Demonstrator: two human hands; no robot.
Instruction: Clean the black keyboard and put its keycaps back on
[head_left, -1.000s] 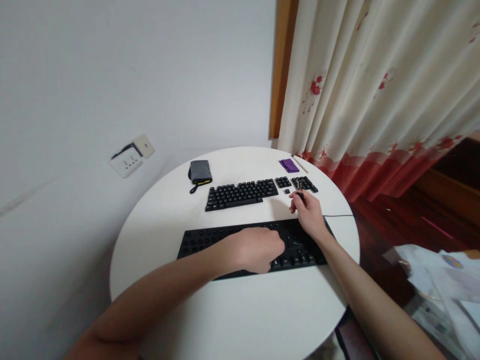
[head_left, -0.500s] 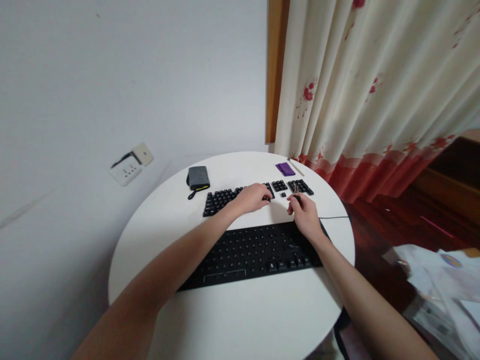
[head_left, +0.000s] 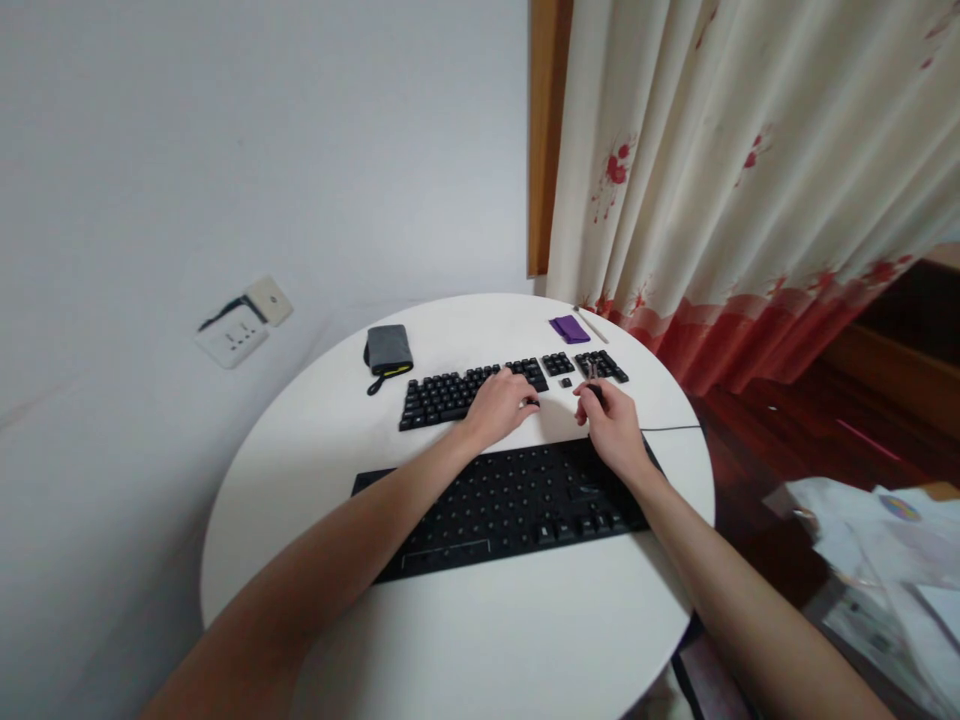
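My left hand (head_left: 496,408) is bent over the near edge of a block of loose black keycaps (head_left: 435,397). Its thumb and fingers pinch a small black keycap (head_left: 532,402). My right hand (head_left: 613,425) is closed round the dark handle of a wire keycap puller (head_left: 595,388), whose thin metal prongs point away from me. Beyond both hands, smaller groups of keycaps (head_left: 557,364) lie in rows, with a single keycap (head_left: 565,382) apart from them. Under my forearms is a black keyboard (head_left: 517,495), mostly stripped of its keycaps, with a few left along the near right side.
A grey pouch (head_left: 390,350) rests at the back left of the round white table (head_left: 480,630). At the back right are a purple cloth packet (head_left: 570,329) and a thin stick-like tool (head_left: 592,325). A cable (head_left: 671,429) runs off the right edge. Papers (head_left: 862,530) lie to the right.
My left hand has drawn slightly toward me, uncovering more of the loose keycaps. My right hand stays nearly in place with the puller. The whole view has shifted a little.
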